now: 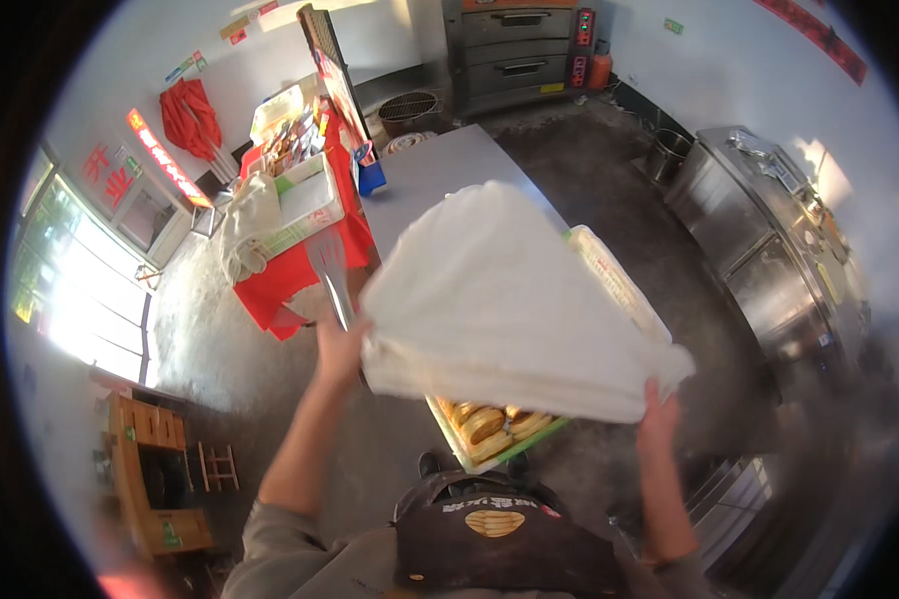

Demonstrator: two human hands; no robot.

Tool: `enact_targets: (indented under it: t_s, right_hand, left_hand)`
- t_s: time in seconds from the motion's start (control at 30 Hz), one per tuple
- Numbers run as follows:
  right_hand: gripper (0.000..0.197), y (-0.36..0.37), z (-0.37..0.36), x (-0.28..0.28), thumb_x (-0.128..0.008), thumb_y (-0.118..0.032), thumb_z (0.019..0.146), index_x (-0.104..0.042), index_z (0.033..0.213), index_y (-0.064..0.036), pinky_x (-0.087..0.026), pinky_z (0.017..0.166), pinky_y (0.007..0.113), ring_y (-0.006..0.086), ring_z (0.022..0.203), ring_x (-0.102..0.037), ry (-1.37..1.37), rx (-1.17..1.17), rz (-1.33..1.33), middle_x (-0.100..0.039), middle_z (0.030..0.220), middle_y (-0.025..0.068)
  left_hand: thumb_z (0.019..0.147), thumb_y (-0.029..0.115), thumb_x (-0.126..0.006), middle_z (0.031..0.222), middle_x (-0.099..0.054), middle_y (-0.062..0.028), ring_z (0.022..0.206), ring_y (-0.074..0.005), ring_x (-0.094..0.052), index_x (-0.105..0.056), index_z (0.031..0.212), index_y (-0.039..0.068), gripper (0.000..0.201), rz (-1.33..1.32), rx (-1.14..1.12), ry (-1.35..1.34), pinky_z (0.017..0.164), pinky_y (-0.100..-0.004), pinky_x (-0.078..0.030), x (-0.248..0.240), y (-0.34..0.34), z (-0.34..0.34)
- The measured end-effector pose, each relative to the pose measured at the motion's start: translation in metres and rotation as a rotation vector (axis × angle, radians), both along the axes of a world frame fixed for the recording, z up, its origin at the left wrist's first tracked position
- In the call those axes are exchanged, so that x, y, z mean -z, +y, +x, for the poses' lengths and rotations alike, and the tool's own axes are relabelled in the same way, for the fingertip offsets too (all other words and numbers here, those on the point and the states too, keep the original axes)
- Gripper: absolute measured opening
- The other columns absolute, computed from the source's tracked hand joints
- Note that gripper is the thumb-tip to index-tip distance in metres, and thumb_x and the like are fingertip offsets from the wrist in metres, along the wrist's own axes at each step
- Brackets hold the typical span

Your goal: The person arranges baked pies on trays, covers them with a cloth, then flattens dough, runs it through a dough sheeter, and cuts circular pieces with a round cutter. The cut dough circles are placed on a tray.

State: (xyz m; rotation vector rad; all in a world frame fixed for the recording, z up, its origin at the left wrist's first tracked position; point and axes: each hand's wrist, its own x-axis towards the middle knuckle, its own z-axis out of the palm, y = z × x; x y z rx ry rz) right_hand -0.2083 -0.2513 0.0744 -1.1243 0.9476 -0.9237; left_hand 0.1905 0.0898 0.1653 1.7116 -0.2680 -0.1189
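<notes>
A large white cloth (499,299) is stretched between my two hands over a tray (479,461) with a pale green rim. Golden-brown baked buns (484,424) show in the tray's near end, below the cloth's edge; the cloth hides most of the rest. My left hand (341,344) is closed on the cloth's left edge and also holds metal tongs (330,265), their broad slotted end pointing away from me. My right hand (656,409) pinches the cloth's right corner. Both hands are slightly blurred.
The tray stands at a grey metal table (449,165). To the left, a red-covered table (355,225) bears a white crate (310,200) and another cloth (253,220). A deck oven (517,45) stands at the back. Along the right runs a steel counter (744,215).
</notes>
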Motion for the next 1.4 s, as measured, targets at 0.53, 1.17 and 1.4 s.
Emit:
enact_targets:
  t_s: [0.53, 1.17, 1.4]
  right_hand:
    - [0.059, -0.025, -0.072, 0.108, -0.075, -0.034, 0.103, -0.061, 0.141, 0.0091, -0.051, 0.106, 0.043, 0.0303, 0.119, -0.068, 0.519, 0.08, -0.134, -0.07, 0.134, 0.0219]
    - [0.035, 0.232, 0.145, 0.061, -0.081, -0.02, 0.092, -0.072, 0.12, -0.0014, -0.055, 0.096, 0.04, 0.0281, 0.108, -0.07, 0.288, -1.172, -0.712, -0.072, 0.113, 0.0121]
    - [0.016, 0.19, 0.155, 0.073, -0.07, -0.013, 0.103, -0.069, 0.112, 0.0003, -0.056, 0.089, 0.033, 0.0165, 0.094, -0.07, 0.31, -1.297, -0.395, -0.073, 0.102, 0.0089]
  left_hand:
    - [0.088, 0.007, -0.076, 0.092, -0.058, 0.0016, 0.083, -0.0094, -0.054, -0.063, 0.104, 0.006, 0.021, -0.002, -0.168, 0.109, 0.077, -0.0282, -0.047, 0.172, 0.063, -0.179]
    - [0.102, 0.015, -0.069, 0.099, -0.064, 0.0015, 0.094, -0.0111, -0.061, -0.064, 0.116, 0.008, 0.016, -0.486, -0.15, 0.774, 0.084, -0.0309, -0.05, 0.182, 0.059, -0.183]
    - [0.102, 0.016, -0.07, 0.113, -0.071, -0.0122, 0.101, -0.0235, -0.073, -0.063, 0.13, 0.0, 0.033, -0.369, 0.06, 0.871, 0.088, -0.0437, -0.062, 0.17, 0.068, -0.177]
